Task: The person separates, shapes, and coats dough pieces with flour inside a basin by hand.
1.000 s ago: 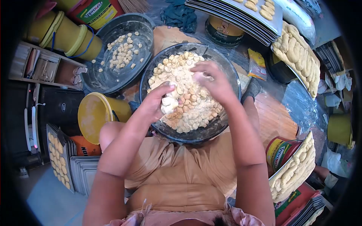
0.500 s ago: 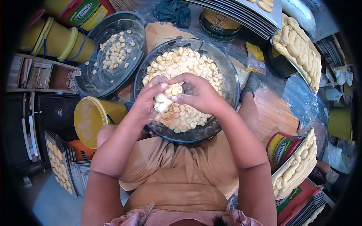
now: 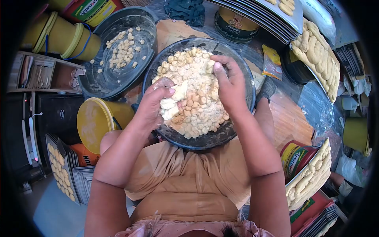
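A large dark round basin (image 3: 246, 75) holds a heap of small floury dough pieces (image 3: 189, 75). Over its left part, my left hand (image 3: 156, 100) is closed around a soft pale lump of dough (image 3: 170, 106), part of which sticks out above the fingers. My right hand (image 3: 231, 81) is over the right part of the basin, thumb and fingers pinching a small dough piece (image 3: 208, 66). The two hands are apart, with the heap showing between them.
Upper left, a second dark basin (image 3: 96, 81) contains scattered dough pieces. A yellow bucket (image 3: 92, 126) stands at the left. Trays of braided dough (image 3: 318, 59) are at the right, and stacked trays (image 3: 272, 23) at the top. Part of another person (image 3: 342, 185) shows at the far right.
From meeting at the dough lump half a second ago, my hands have separated. My right hand has moved up and right with a small piece; my left hand keeps the lump.
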The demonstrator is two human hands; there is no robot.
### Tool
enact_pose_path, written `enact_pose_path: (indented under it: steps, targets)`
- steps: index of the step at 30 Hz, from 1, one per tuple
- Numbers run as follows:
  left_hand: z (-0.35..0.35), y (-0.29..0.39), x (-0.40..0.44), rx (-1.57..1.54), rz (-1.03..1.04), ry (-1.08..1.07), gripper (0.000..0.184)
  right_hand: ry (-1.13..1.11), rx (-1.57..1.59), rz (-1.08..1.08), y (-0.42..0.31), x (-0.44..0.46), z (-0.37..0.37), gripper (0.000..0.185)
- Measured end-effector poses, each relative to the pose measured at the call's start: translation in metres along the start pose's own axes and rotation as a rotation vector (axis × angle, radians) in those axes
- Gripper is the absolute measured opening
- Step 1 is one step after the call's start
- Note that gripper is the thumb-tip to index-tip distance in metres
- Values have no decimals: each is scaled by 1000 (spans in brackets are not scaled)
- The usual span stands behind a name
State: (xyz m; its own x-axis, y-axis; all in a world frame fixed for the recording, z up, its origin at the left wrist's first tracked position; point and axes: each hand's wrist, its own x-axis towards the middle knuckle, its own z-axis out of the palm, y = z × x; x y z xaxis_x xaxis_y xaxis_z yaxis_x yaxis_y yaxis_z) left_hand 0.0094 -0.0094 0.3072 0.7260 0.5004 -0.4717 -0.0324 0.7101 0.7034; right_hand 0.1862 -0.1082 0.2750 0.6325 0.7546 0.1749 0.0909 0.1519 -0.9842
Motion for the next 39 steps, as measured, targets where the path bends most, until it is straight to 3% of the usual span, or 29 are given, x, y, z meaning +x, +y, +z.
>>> enact_pose_path:
  steps: [2, 6, 7, 10, 11, 14, 16, 18, 19, 22, 25, 28, 29, 32, 33, 36, 39]
  targets:
    - [0, 1, -1, 15, -10, 28, 23, -108, -480, -319, 4, 6, -11, 28]
    - [2, -3, 0, -1, 7, 16, 26, -483, -126, 68, -19, -15, 12, 32]
    - [1, -5, 1, -27, 25, -15, 28, -495, -46, 96, -14, -17, 14, 27]
    - [-3, -4, 2, 55, 24, 4, 30, -233, 143, 333, -5, -9, 14, 20]
    - [-5, -4, 2, 39, 24, 12, 32, -145, 155, 279, -7, -3, 10, 18]
    - [-9, -5, 3, -39, 34, 11, 37, -303, -369, -192, 3, 2, -4, 23]
    - [-7, -8, 3, -124, 50, -19, 40, -422, -257, -43, -9, -11, 8, 35]
    - [-6, -10, 3, 20, 67, 6, 41, -554, -275, 37, -18, -18, 19, 41]
    - [-6, -12, 3, 91, 75, 18, 43, -508, -280, 49, -13, -22, 22, 43]
    - [-2, -18, 4, 197, 120, 69, 40, -562, -168, 157, 1, -17, 19, 36]
    - [0, -16, 5, 220, 126, 55, 38, -508, 315, 480, 9, -15, 15, 28]
    - [-8, -10, 6, 210, 69, 48, 35, -241, 470, 539, -2, -9, 9, 25]
    - [-8, -9, 5, 159, 41, 59, 34, -179, 362, 508, 0, -5, 7, 27]
    - [-4, -4, 3, 44, 16, 78, 33, -332, -396, -93, 9, -5, 3, 27]
    - [-1, -5, 3, 32, 46, 77, 33, -351, -362, -147, -2, -11, 7, 28]
    - [-5, -8, 4, 46, 82, 55, 35, -626, -148, -48, -5, -15, 14, 34]
    - [-2, -1, 4, 94, 41, 32, 37, -509, -198, 83, -9, -16, 15, 29]
